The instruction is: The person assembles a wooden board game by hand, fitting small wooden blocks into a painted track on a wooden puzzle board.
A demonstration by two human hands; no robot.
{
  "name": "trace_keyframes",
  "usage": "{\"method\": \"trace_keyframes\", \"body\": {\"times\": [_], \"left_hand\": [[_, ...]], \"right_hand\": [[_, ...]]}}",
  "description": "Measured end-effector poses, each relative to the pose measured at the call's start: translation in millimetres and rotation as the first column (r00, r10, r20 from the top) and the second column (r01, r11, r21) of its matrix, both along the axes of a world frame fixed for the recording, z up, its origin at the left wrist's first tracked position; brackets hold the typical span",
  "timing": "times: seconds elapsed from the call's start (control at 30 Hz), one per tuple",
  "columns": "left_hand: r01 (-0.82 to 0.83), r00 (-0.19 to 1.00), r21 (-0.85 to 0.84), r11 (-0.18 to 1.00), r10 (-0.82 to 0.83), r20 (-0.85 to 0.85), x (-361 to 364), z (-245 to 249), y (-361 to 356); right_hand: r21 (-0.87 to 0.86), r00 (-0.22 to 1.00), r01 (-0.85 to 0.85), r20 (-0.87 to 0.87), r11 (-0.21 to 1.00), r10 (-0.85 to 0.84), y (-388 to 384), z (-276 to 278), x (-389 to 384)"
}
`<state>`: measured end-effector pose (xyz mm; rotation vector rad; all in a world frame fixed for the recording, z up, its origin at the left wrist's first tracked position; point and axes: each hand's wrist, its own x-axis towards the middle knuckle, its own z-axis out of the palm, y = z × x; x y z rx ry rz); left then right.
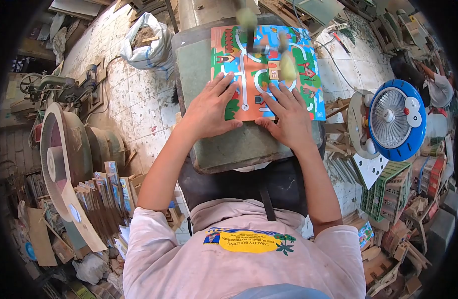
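Observation:
A colourful printed board with pale winding tracks lies flat on a worn dark machine table. My left hand rests on its lower left part, fingers spread and thumb at the near edge. On the lower right part lies my right hand, with its fingers also spread and its thumb near that edge. The two thumbs are apart. Above the far half of the board hangs a dark machine part, with blurred yellowish knobs around it that partly hide the print.
A white sack stands behind the table on the left. Stacked thin boards and a large wheel-like machine are at the left. At the right are a blue fan, a green crate and another person.

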<state>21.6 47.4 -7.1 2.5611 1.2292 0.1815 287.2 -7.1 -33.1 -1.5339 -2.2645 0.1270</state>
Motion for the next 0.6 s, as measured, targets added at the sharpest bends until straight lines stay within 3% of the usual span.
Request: {"method": "trace_keyframes", "body": {"times": [0.6], "left_hand": [[-0.002, 0.999, -0.018, 1.000, 0.003, 0.049, 3.1, 4.5, 4.6]], "right_hand": [[-0.063, 1.000, -0.005, -0.001, 0.998, 0.005, 11.5, 4.8, 2.8]]}}
